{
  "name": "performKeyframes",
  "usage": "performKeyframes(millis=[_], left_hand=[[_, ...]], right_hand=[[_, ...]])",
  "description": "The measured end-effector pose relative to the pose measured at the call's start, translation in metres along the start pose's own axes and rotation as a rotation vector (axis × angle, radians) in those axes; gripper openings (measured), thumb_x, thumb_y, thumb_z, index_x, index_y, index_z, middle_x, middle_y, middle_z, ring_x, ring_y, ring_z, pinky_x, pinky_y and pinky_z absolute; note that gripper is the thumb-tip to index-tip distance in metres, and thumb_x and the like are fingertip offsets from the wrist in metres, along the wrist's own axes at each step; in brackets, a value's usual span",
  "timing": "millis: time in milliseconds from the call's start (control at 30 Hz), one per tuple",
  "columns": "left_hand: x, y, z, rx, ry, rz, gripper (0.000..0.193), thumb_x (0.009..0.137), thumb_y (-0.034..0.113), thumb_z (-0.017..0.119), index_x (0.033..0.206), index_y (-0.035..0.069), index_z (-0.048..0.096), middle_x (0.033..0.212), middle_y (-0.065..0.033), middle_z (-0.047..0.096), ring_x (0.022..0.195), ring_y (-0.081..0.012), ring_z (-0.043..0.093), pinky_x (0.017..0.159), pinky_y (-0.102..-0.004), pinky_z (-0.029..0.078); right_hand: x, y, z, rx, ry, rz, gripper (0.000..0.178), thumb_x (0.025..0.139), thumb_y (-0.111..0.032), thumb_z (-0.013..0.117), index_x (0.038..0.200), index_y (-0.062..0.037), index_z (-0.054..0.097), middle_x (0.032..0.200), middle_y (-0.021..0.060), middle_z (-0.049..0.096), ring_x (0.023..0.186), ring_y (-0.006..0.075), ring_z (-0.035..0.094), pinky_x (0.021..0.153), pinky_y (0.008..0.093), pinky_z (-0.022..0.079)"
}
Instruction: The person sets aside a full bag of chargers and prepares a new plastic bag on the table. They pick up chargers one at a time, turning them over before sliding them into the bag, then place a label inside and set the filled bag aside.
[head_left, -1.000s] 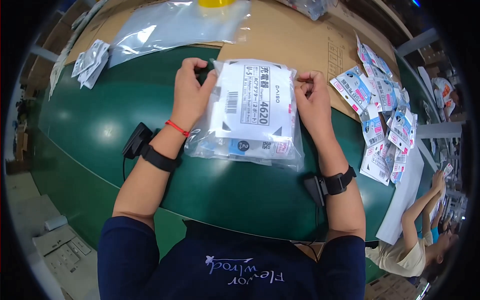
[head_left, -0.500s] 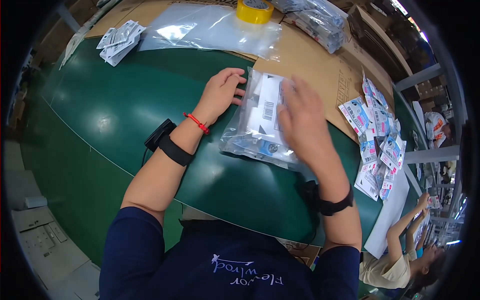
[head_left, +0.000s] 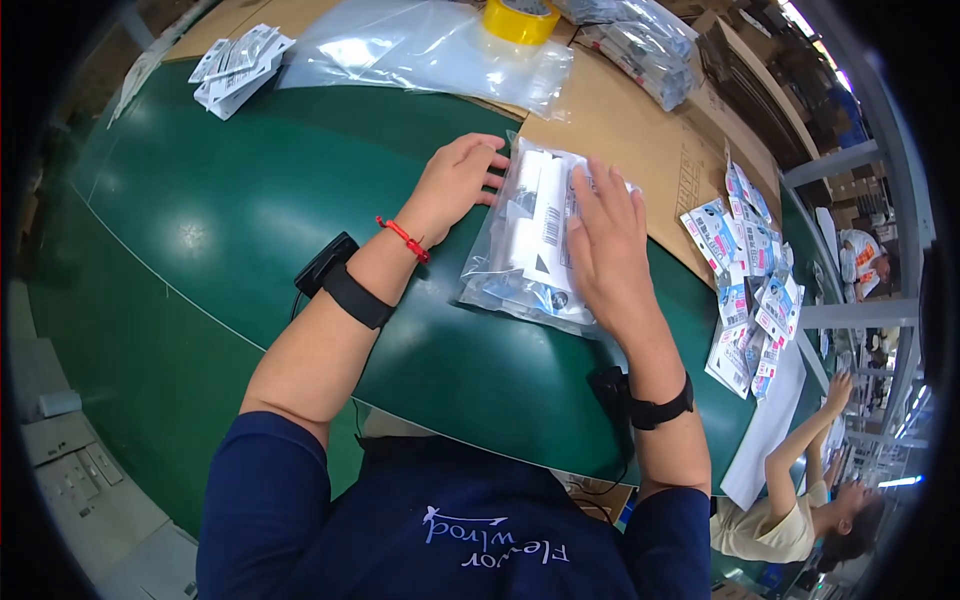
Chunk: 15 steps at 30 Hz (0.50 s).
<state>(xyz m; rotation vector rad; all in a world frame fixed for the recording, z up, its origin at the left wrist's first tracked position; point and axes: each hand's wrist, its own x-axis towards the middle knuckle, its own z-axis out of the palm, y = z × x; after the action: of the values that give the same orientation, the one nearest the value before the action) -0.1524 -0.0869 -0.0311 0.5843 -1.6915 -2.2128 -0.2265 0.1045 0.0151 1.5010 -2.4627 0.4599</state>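
A clear plastic bag (head_left: 530, 235) filled with white printed packages lies on the green table before me. My right hand (head_left: 612, 235) rests flat on the bag's right side, fingers stretched out and slightly apart. At the bag's far left edge is my left hand (head_left: 466, 178), its fingers loosely curved and spread, the tips next to the plastic. Nothing shows in the left palm. Both wrists wear black straps, and a red cord bracelet circles the left one.
Blister-type packages (head_left: 755, 265) lie heaped on the right. Flat clear bags (head_left: 400, 55) and a yellow tape roll (head_left: 520, 20) sit at the far side, beside cardboard (head_left: 640, 140). White cards (head_left: 238, 70) are stacked far left; filled bags (head_left: 645, 55) lie far right. Another person (head_left: 790, 510) works at right.
The right hand has settled from a blurred motion into lying flat on the bag. In the picture, the bag and left hand sit slightly further right. The other person's arm has shifted.
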Motion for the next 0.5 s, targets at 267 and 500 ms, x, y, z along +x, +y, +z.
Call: performKeyframes(millis=[267, 500], left_hand=[[-0.002, 0.016, 0.004, -0.019, -0.035, -0.124, 0.048, 0.096, 0.034, 0.051, 0.124, -0.005, 0.049, 0.112, -0.0117, 0.06, 0.091, -0.0161, 0.059, 0.079, -0.028, 0.05], [-0.002, 0.004, 0.004, -0.166, -0.279, -0.232, 0.056, 0.093, 0.039, 0.058, 0.126, -0.005, 0.047, 0.112, -0.0105, 0.059, 0.096, -0.0164, 0.058, 0.082, -0.0291, 0.049]], right_hand=[[-0.024, 0.049, 0.011, 0.854, 0.185, 0.494, 0.047, 0.095, -0.017, 0.049, 0.137, 0.0011, 0.038, 0.14, 0.0174, 0.042, 0.132, 0.0278, 0.037, 0.109, 0.039, 0.029], [-0.051, 0.05, -0.005, 1.773, 0.088, 0.64, 0.068, 0.088, -0.007, 0.06, 0.145, 0.0004, 0.023, 0.137, 0.0137, 0.044, 0.126, 0.0198, 0.044, 0.105, 0.0335, 0.035]])
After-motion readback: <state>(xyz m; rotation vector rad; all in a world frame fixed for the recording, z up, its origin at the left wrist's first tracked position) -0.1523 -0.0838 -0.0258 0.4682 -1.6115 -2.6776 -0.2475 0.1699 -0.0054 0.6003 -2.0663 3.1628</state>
